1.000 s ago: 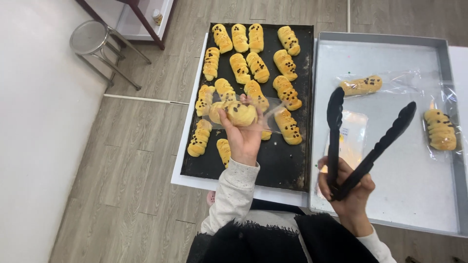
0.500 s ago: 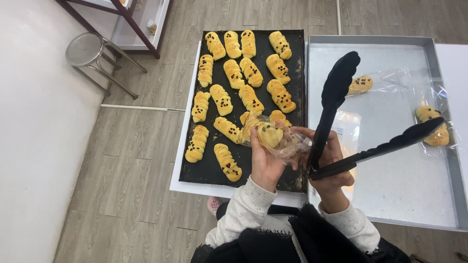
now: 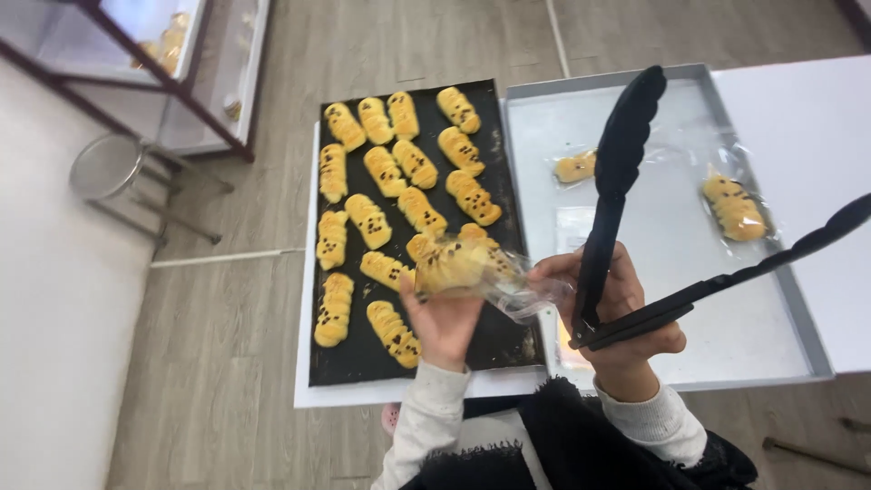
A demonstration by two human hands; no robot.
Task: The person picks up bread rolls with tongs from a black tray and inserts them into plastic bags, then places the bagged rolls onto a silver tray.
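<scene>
My left hand [image 3: 443, 318] holds a golden bread roll [image 3: 451, 265] partly inside a clear plastic bag [image 3: 519, 283], over the near end of the black baking tray [image 3: 506, 343]. My right hand [image 3: 626, 318] grips black tongs [image 3: 617, 172] at their hinge, arms spread wide apart, and its fingers also pinch the bag's open end. Several more golden rolls with dark specks [image 3: 399, 172] lie in rows on the black tray.
A silver metal tray [image 3: 653, 227] sits to the right, holding two bagged rolls [image 3: 733, 207] [image 3: 577, 167] and an empty bag. A white table surface [image 3: 807, 118] lies beyond. A round metal stool [image 3: 107, 168] and a shelf frame stand on the wood floor, left.
My left hand lifted a roll from the black tray and brought it toward my right hand. The roll went into a clear bag that both hands now hold. The tongs stayed in my right hand.
</scene>
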